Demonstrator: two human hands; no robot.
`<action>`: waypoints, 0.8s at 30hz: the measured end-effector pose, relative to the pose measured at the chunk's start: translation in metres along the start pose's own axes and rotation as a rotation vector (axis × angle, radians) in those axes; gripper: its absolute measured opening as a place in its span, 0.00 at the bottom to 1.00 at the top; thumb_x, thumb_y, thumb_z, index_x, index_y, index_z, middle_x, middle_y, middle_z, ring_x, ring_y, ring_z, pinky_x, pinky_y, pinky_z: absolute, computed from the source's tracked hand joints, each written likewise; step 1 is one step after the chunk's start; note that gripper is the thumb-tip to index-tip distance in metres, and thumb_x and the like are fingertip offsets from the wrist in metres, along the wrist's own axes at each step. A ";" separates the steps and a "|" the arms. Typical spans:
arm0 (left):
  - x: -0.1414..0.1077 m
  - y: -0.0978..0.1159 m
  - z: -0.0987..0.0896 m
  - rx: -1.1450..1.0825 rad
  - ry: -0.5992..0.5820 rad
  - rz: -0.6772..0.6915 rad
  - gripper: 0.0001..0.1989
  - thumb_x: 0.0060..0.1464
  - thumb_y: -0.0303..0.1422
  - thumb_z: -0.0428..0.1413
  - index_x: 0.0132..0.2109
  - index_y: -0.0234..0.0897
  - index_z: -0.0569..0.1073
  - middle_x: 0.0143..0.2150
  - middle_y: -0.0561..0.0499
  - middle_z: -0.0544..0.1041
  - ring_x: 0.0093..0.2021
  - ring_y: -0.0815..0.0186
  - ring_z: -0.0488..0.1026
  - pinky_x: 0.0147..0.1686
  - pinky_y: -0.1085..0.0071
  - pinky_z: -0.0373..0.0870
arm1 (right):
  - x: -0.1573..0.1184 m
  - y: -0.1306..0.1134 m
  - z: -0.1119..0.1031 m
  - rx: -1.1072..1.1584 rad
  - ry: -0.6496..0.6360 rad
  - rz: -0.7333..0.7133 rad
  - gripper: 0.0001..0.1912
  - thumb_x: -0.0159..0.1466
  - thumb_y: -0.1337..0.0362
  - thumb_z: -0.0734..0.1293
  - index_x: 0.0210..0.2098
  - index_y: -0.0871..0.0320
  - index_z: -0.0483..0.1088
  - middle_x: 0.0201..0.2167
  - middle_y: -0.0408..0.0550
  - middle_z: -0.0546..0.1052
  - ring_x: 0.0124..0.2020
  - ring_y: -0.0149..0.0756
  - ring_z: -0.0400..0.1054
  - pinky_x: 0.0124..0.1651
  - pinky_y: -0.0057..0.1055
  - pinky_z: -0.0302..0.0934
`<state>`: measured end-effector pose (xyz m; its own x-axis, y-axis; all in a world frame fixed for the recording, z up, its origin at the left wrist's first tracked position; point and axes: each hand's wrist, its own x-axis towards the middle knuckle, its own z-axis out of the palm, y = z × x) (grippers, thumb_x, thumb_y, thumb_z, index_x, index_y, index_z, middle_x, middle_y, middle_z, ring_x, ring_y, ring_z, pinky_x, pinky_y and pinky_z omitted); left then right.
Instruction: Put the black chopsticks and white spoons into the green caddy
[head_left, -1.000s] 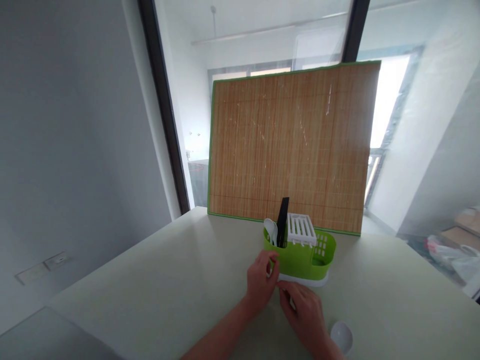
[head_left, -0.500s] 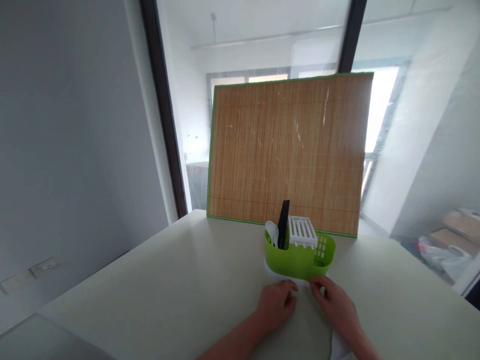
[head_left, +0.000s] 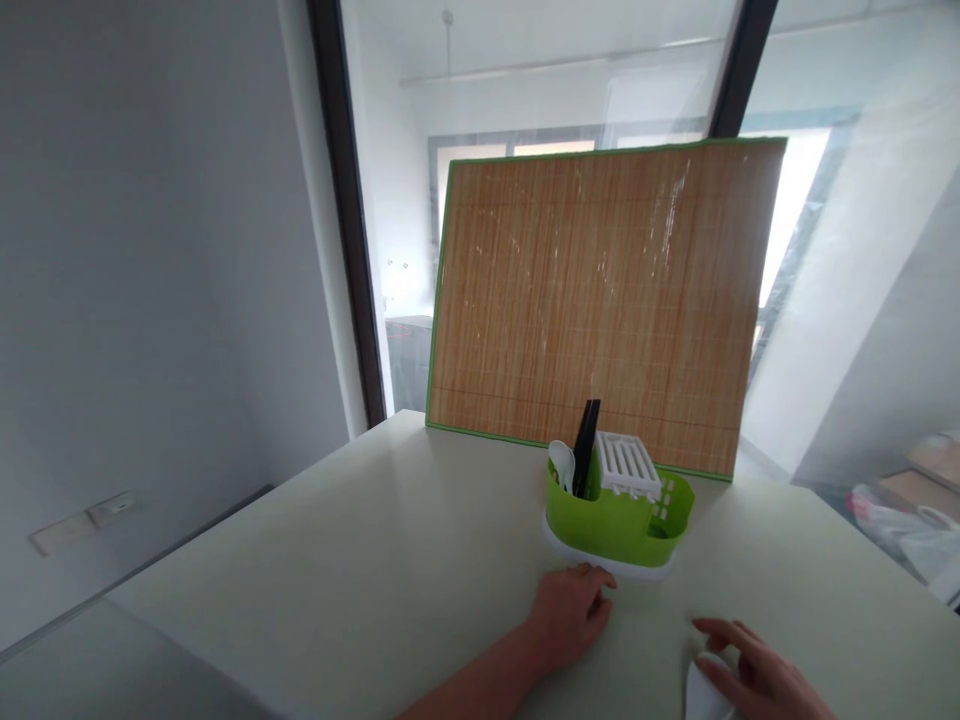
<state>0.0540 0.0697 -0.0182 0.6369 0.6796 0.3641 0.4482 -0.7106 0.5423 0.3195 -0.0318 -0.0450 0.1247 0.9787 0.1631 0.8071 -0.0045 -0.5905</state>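
Observation:
A green utensil caddy [head_left: 600, 530] stands on a white base tray [head_left: 651, 572]. It holds white spoons [head_left: 561, 465], black chopsticks [head_left: 586, 445] and a white slotted rack [head_left: 628, 465] on top. My left hand [head_left: 574, 608] rests on the table just in front of the base tray, fingers loosely bent, a gap between thumb and forefinger, nothing visible in it. At the lower right, my right hand [head_left: 757, 668] is over a smooth white object [head_left: 705, 690]. Its forefinger is stretched out and the thumb lies against that object, whose kind I cannot make out.
A bamboo mat board [head_left: 600, 300] with green edging stands upright behind the caddy at the back of the pale table [head_left: 375, 560]. Behind it is a glass partition with dark posts [head_left: 349, 220]. Boxes and plastic bags [head_left: 900, 520] lie beyond the table at right.
My right hand has left the caddy's base and moved down and right to the white object. My left hand stays by the base. The whole view has shifted slightly.

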 end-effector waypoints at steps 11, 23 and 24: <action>0.000 0.014 -0.011 -0.173 0.035 0.005 0.12 0.57 0.37 0.48 0.45 0.40 0.71 0.31 0.55 0.74 0.26 0.72 0.67 0.33 0.75 0.63 | 0.022 -0.049 -0.012 0.153 0.186 -0.015 0.20 0.53 0.47 0.65 0.38 0.53 0.73 0.22 0.41 0.74 0.18 0.30 0.63 0.21 0.24 0.59; 0.000 0.011 -0.008 -0.130 0.122 0.032 0.10 0.56 0.36 0.49 0.32 0.36 0.71 0.24 0.56 0.71 0.23 0.74 0.63 0.25 0.79 0.58 | 0.039 -0.154 -0.003 0.150 0.398 -0.468 0.11 0.62 0.59 0.60 0.42 0.53 0.68 0.35 0.47 0.73 0.28 0.32 0.66 0.32 0.26 0.62; 0.000 0.009 -0.008 -0.139 0.138 0.024 0.10 0.57 0.37 0.49 0.33 0.36 0.71 0.24 0.56 0.71 0.23 0.73 0.63 0.25 0.78 0.58 | 0.040 -0.154 0.002 0.155 0.368 -0.481 0.11 0.62 0.60 0.60 0.43 0.53 0.68 0.35 0.46 0.73 0.28 0.31 0.66 0.32 0.26 0.62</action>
<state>0.0530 0.0646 -0.0074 0.5500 0.6883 0.4730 0.3370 -0.7011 0.6284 0.1989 0.0086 0.0504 -0.0190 0.7286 0.6847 0.7329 0.4759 -0.4861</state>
